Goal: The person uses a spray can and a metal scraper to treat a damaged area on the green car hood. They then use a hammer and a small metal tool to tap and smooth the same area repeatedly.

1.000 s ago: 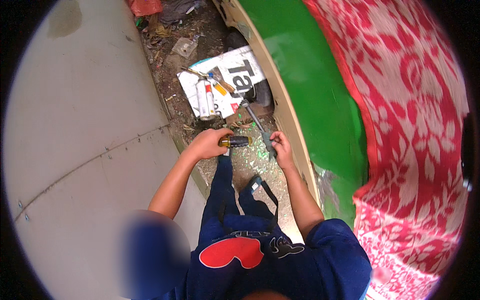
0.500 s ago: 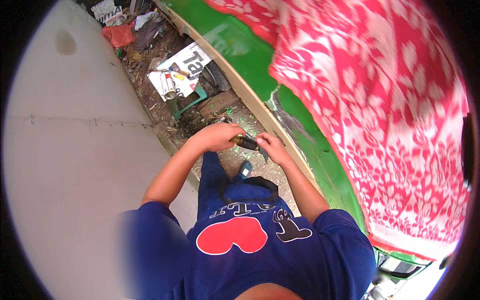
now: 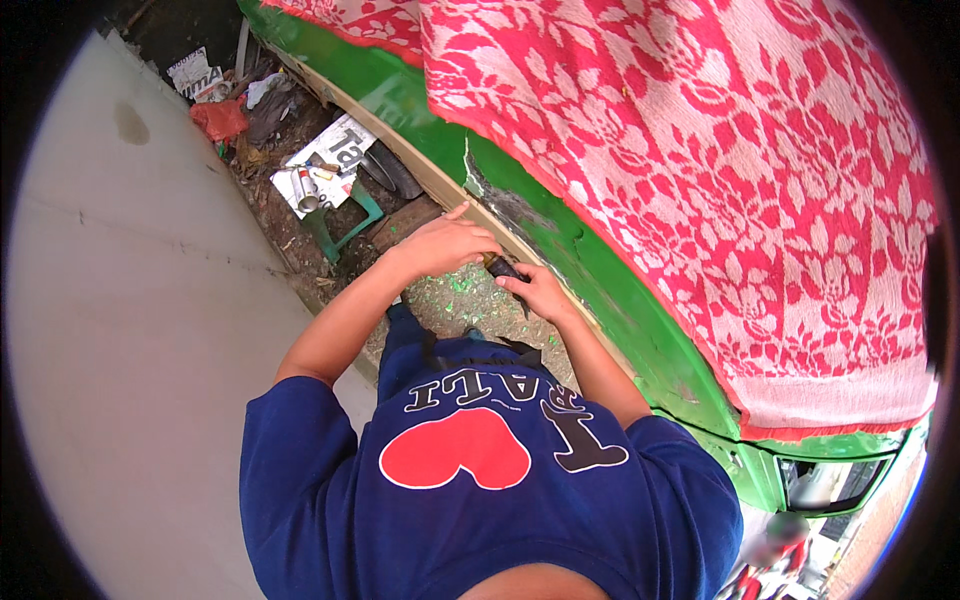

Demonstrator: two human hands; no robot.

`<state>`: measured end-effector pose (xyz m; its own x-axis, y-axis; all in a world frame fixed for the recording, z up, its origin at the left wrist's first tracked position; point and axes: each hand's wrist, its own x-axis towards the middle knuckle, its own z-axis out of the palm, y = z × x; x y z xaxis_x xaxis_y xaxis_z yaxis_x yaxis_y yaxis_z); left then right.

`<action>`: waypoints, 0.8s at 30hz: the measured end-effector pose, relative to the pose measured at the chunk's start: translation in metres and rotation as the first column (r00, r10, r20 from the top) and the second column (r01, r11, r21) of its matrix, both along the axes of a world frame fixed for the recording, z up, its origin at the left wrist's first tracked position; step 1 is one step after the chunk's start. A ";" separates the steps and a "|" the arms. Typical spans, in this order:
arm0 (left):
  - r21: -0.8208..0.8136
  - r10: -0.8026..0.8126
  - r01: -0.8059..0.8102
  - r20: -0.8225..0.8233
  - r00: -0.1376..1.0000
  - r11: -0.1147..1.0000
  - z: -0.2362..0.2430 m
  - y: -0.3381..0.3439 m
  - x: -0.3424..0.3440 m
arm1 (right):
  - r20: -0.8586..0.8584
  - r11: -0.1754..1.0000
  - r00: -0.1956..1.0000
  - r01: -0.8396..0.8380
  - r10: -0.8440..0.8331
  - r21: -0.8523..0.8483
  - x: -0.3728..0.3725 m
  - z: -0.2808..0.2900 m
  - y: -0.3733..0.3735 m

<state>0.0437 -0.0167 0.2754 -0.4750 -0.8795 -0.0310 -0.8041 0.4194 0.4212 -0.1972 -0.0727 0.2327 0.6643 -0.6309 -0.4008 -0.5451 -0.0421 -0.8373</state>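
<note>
My left hand (image 3: 447, 246) reaches over the front of a dark cylindrical hand tool (image 3: 508, 269) with a yellowish collar. Its fingers curl toward the tool's front end, and one digit sticks out toward the panel edge. Wrapped round the rear of the black body is my right hand (image 3: 543, 294). A dark piece hangs below the tool by the right fingers. The tool's working end is hidden under my left hand. Just beyond both hands runs the green vehicle panel (image 3: 590, 268), with a scraped grey patch (image 3: 513, 208) and a tan lower edge.
A red and pink floral cloth (image 3: 690, 200) drapes over the vehicle. To the left stands a pale wall (image 3: 130, 330). Green chips dot the ground (image 3: 455, 295). Farther ahead lie a white printed board (image 3: 325, 160), a can (image 3: 306, 190), a green frame (image 3: 350, 225) and a tyre (image 3: 390, 172).
My view has shifted, so the vehicle and ground items sit farther left. Both hands are nearer the tan edge, the tool is more tilted, and my left hand has stretched out one digit.
</note>
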 end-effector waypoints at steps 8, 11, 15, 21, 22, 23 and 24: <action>-0.279 0.134 -0.164 -0.124 0.983 0.946 -0.023 0.013 0.009 | 0.032 0.995 0.995 0.091 -0.093 0.045 -0.014 0.003 -0.001; -0.351 0.168 -0.212 -0.151 0.974 0.912 -0.028 0.014 0.021 | 0.057 0.994 0.993 0.101 -0.104 0.052 -0.007 0.010 0.000; -0.512 0.199 -0.336 -0.305 0.931 0.791 -0.022 0.011 0.031 | 0.048 0.991 0.990 0.132 -0.134 0.033 -0.004 0.007 -0.007; 0.230 0.589 -0.605 -0.632 0.503 0.763 -0.110 0.043 0.054 | 0.183 0.969 0.960 0.180 -0.210 0.167 0.015 -0.001 -0.012; 0.495 0.700 -0.504 -0.586 0.408 0.708 -0.123 0.038 0.055 | 0.212 0.964 0.949 0.199 -0.235 0.177 0.017 0.001 -0.012; 0.598 0.730 -0.421 -0.590 0.346 0.682 -0.117 0.030 0.051 | 0.236 0.956 0.935 0.224 -0.265 0.188 0.015 0.000 -0.013; 0.688 0.764 -0.332 -0.580 0.283 0.645 -0.101 0.023 0.043 | 0.237 0.952 0.933 0.224 -0.272 0.209 0.016 0.000 -0.014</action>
<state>0.0867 0.0059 0.1744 0.1291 -0.9303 -0.3433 0.0120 -0.3447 0.9386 -0.1810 -0.0866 0.2327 0.5914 -0.7244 -0.3543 -0.2814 0.2263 -0.9325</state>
